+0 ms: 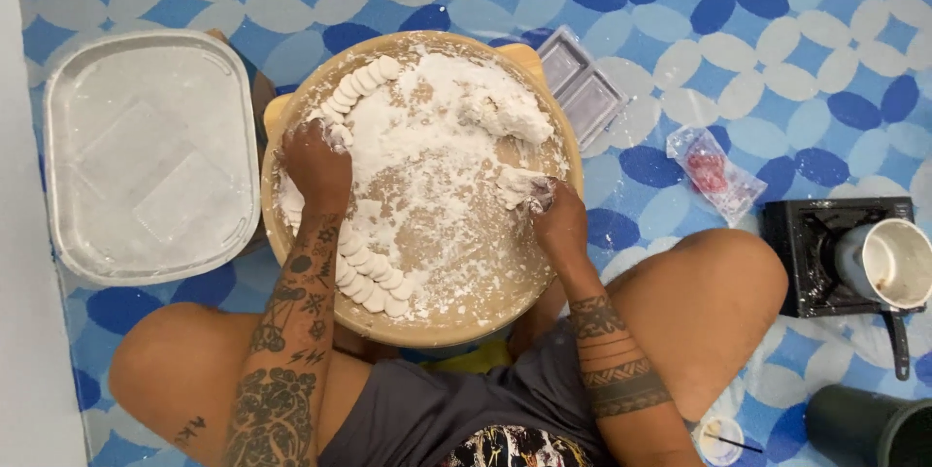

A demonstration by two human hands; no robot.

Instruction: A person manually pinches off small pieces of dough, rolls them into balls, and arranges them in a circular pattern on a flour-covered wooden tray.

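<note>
Right hand (pixel 561 219) is gripping a white dough lump (pixel 519 185), left hand (pixel 316 164) is lying loose on the round floured wooden board (pixel 456 326), with a grey metal tray (pixel 150 156) sitting just beside it.

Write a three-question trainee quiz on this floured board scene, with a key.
1. True or false: the left hand rests on the round wooden board near the row of small dough pieces.
2. What does the right hand pinch?
A. a piece of dough
B. the small plastic bag
C. the pot
3. Fill in: left of the board sits a floured rectangular ____.

Key: 1 true; 2 A; 3 tray
</note>
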